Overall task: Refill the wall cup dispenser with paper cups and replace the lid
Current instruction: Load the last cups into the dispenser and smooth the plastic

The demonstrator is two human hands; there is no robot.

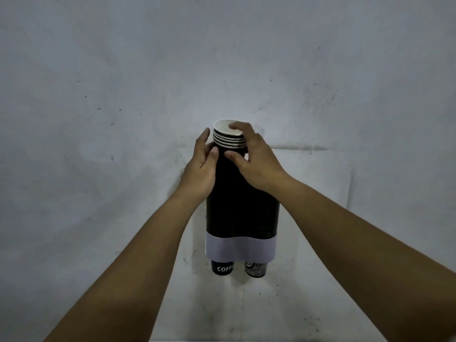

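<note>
A dark wall cup dispenser (243, 218) with a white band near its bottom hangs on the grey wall. A stack of paper cups (228, 138) with white rims sticks out of the top of its left tube. My left hand (201, 166) rests against the left side of the dispenser's top, fingers fairly straight, thumb near the stack. My right hand (254, 159) curls over the stack, fingers on the top rim and thumb on the dark side below. Two cup bottoms poke out underneath, one marked COFFEE (222, 267), one patterned (256, 269). No lid is in view.
The grey, scuffed wall (98, 119) fills the view around the dispenser. A pale edge (246, 340) shows at the very bottom of the frame.
</note>
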